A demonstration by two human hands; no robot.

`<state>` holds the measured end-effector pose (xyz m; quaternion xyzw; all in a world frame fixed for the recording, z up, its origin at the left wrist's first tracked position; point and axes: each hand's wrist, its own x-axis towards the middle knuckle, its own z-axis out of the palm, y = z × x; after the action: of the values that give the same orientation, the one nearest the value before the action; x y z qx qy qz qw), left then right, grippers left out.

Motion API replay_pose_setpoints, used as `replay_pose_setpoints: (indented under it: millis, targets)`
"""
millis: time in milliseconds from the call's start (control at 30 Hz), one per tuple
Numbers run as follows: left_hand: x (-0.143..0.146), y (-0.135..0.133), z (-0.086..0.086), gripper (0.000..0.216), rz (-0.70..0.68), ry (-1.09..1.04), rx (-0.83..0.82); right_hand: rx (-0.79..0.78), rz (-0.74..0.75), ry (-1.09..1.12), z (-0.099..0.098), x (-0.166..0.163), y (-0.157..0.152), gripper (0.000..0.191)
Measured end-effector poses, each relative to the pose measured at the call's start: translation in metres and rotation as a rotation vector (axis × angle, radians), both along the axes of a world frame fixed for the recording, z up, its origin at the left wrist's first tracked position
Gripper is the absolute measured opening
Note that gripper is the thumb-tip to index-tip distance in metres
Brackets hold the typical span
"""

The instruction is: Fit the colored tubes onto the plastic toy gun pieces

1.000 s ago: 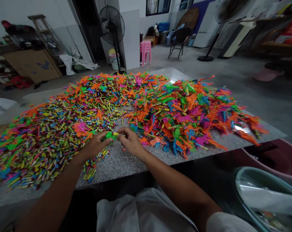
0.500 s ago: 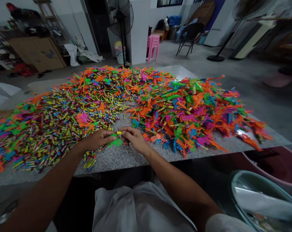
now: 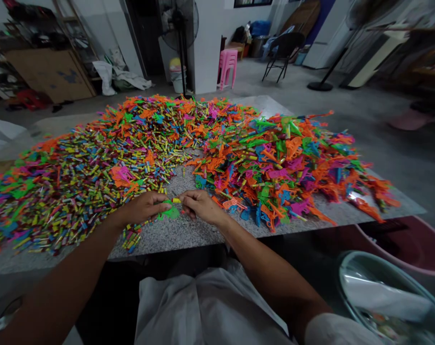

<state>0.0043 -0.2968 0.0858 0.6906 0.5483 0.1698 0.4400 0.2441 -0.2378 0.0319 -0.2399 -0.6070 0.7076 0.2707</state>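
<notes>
Right now, over the desk (image 3: 181,235) between two colourful heaps (image 3: 278,167), my left hand (image 3: 148,207) pinches a green plastic piece (image 3: 172,212) and my right hand (image 3: 203,207) pinches the yellow tube (image 3: 176,200) beside it.

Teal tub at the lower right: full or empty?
Not empty: inside the teal tub show a pale sheet and a jumble of small items, too blurred to identify. How full it is, I cannot tell.

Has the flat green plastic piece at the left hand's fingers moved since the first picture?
Yes. Against the speckled grey tabletop, the flat green plastic piece has shifted towards the near edge and slightly right.
</notes>
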Motion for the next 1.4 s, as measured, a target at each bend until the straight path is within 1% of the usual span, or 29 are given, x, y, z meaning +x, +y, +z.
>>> replay_pose_setpoints:
  millis: [100, 167, 267, 300, 333, 367, 400, 467, 500, 533, 567, 600, 633, 667, 700, 733, 767, 833, 900, 967, 1067, 1133, 1200, 1267, 1300, 1333, 1400]
  targets:
    - [0.001, -0.001, -0.013, 0.047, 0.002, -0.058, -0.046, -0.012, 0.059, -0.037, -0.004, 0.003, 0.001, 0.027]
    - [0.003, -0.001, -0.023, 0.049, -0.009, -0.058, -0.076, -0.022, 0.090, -0.076, -0.009, 0.006, 0.002, 0.025]
    - [0.001, 0.003, -0.036, 0.048, -0.026, 0.020, -0.117, -0.022, 0.146, -0.194, -0.017, 0.011, 0.012, 0.021]
    - [-0.004, 0.006, -0.038, 0.046, -0.004, 0.070, -0.092, -0.016, 0.125, -0.238, -0.019, 0.015, 0.018, 0.021]
    - [-0.012, 0.010, -0.040, 0.045, 0.045, 0.129, -0.038, -0.010, 0.052, -0.265, -0.020, 0.018, 0.025, 0.021]
    - [-0.023, 0.014, -0.040, 0.043, 0.124, 0.201, 0.046, -0.008, -0.076, -0.258, -0.021, 0.022, 0.034, 0.022]
    - [-0.037, 0.018, -0.040, 0.043, 0.227, 0.289, 0.158, -0.010, -0.251, -0.211, -0.021, 0.027, 0.043, 0.024]
    - [-0.072, 0.026, -0.039, 0.043, 0.453, 0.489, 0.409, -0.044, -0.624, -0.029, -0.021, 0.032, 0.059, 0.031]
    - [-0.090, 0.030, -0.039, 0.044, 0.536, 0.594, 0.544, -0.076, -0.754, 0.056, -0.022, 0.033, 0.064, 0.035]
    - [-0.107, 0.032, -0.039, 0.048, 0.581, 0.687, 0.632, -0.113, -0.817, 0.103, -0.025, 0.031, 0.067, 0.039]
    - [-0.123, 0.034, -0.040, 0.054, 0.609, 0.765, 0.675, -0.139, -0.808, 0.098, -0.029, 0.026, 0.067, 0.041]
    - [-0.137, 0.036, -0.042, 0.060, 0.615, 0.828, 0.683, -0.144, -0.736, 0.040, -0.035, 0.018, 0.066, 0.040]
    - [-0.148, 0.038, -0.045, 0.064, 0.611, 0.875, 0.670, -0.114, -0.624, -0.054, -0.041, 0.008, 0.062, 0.036]
    - [-0.157, 0.040, -0.047, 0.066, 0.600, 0.906, 0.647, -0.041, -0.504, -0.165, -0.049, -0.005, 0.058, 0.030]
    - [-0.163, 0.041, -0.049, 0.066, 0.587, 0.925, 0.625, 0.069, -0.395, -0.283, -0.056, -0.019, 0.054, 0.024]
    - [-0.167, 0.043, -0.051, 0.065, 0.578, 0.934, 0.607, 0.203, -0.317, -0.402, -0.062, -0.035, 0.050, 0.019]
    - [-0.170, 0.045, -0.052, 0.062, 0.571, 0.938, 0.591, 0.340, -0.267, -0.525, -0.067, -0.050, 0.048, 0.018]
    - [-0.173, 0.048, -0.053, 0.058, 0.570, 0.950, 0.566, 0.571, -0.225, -0.779, -0.071, -0.077, 0.047, 0.022]
    - [-0.175, 0.050, -0.052, 0.060, 0.560, 0.969, 0.552, 0.684, -0.198, -0.967, -0.070, -0.097, 0.050, 0.031]
    - [-0.178, 0.049, -0.051, 0.063, 0.536, 0.975, 0.551, 0.725, -0.168, -1.022, -0.067, -0.111, 0.052, 0.036]
    - [-0.182, 0.043, -0.050, 0.054, 0.549, 0.916, 0.557, 0.752, -0.127, -0.989, -0.064, -0.125, 0.051, 0.036]
    - [-0.184, 0.035, -0.051, 0.047, 0.622, 0.881, 0.575, 0.756, -0.114, -0.993, -0.062, -0.134, 0.048, 0.037]
    - [-0.184, 0.025, -0.053, 0.045, 0.745, 0.890, 0.569, 0.740, -0.109, -1.023, -0.061, -0.142, 0.046, 0.039]
    - [-0.182, 0.014, -0.057, 0.043, 0.865, 0.908, 0.469, 0.719, -0.096, -1.055, -0.059, -0.149, 0.045, 0.039]
    - [-0.180, 0.009, -0.060, 0.042, 0.891, 0.908, 0.393, 0.711, -0.084, -1.066, -0.058, -0.150, 0.045, 0.038]
    - [-0.178, 0.004, -0.063, 0.041, 0.884, 0.904, 0.323, 0.708, -0.070, -1.071, -0.057, -0.151, 0.045, 0.037]
    - [-0.175, -0.004, -0.071, 0.041, 0.804, 0.899, 0.244, 0.705, -0.043, -1.073, -0.057, -0.149, 0.044, 0.035]
